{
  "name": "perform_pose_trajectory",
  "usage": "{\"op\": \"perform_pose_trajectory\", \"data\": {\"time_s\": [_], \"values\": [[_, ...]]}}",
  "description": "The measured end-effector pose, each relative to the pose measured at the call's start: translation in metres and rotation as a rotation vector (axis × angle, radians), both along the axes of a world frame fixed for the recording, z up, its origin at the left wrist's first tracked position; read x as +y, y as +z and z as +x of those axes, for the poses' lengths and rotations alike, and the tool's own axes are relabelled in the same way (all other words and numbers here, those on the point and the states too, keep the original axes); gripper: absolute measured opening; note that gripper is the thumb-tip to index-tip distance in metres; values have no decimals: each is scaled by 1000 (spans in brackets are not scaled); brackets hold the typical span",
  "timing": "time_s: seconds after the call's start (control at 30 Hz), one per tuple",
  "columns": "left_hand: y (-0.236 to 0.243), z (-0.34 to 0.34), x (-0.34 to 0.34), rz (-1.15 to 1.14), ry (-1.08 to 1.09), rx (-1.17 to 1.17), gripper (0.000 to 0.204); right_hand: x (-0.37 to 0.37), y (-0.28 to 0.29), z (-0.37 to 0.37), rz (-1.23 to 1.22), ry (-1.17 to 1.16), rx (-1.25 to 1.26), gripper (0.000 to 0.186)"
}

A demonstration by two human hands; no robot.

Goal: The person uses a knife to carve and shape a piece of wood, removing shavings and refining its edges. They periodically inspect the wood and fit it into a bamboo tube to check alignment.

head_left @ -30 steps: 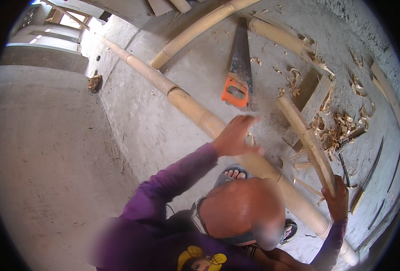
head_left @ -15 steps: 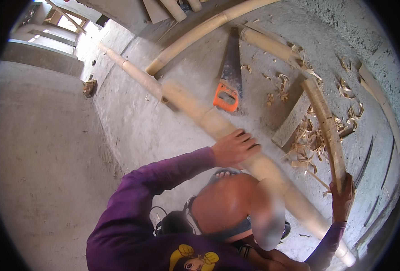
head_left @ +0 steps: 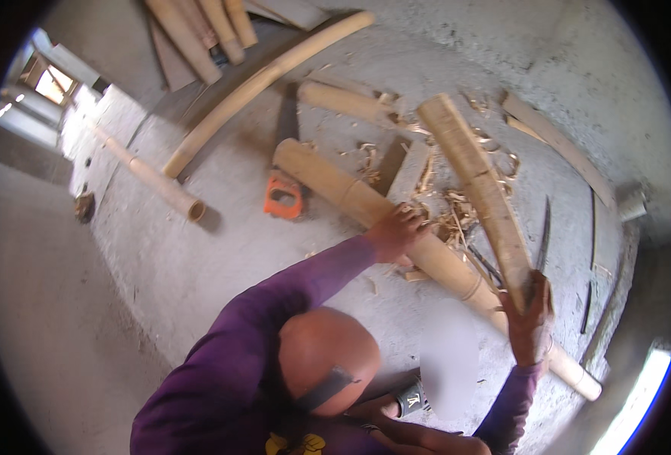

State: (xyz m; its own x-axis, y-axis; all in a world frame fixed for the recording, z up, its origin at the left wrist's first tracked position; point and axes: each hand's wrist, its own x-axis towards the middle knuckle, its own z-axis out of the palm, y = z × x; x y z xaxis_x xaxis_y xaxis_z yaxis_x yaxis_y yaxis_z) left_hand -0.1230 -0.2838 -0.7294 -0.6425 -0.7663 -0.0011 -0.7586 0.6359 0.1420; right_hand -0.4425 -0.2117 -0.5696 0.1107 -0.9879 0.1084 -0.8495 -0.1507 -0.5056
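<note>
Bamboo pole (head_left: 449,267) slants rightward from the orange-handled saw (head_left: 286,211), its far end overlapping it in view; the left hand (head_left: 396,233) curls its fingers over the pole, apparently positioning it. Right of the saw, the right hand (head_left: 530,318) grips a split bamboo piece (head_left: 481,186), so shifting the pole probably calls for a firm left hold.

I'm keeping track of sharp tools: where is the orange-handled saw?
In the head view, the orange-handled saw lies on the floor left of centre, partly hidden by the far end of the bamboo pole that the left hand holds.
</note>
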Motion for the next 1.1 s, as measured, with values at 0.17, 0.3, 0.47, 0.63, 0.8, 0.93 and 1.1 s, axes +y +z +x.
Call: {"op": "perform_pose_trajectory", "data": {"time_s": [0.17, 0.3, 0.47, 0.63, 0.8, 0.93, 1.1], "values": [[14, 8, 24, -70, 98, 87, 96, 6, -21, 8, -91, 49, 104, 65], [42, 43, 57, 69, 319, 424, 90, 3, -36, 18, -84, 96, 136, 66], [76, 115, 85, 635, 800, 1439, 73, 0, -51, 47, 6, 329, 60, 66], [92, 163, 110, 581, 1090, 1833, 67, 8, -55, 96, 196, 640, 14, 70], [83, 210, 144, 683, 1107, 1792, 72, 12, -36, 143, 449, 765, 112, 71], [38, 264, 178, 672, 1300, 1888, 70, 10, -23, 181, 566, 775, 116, 74], [-26, 390, 202, -184, 1927, 1915, 66, 16, -36, 243, 562, 872, 51, 76]]}}
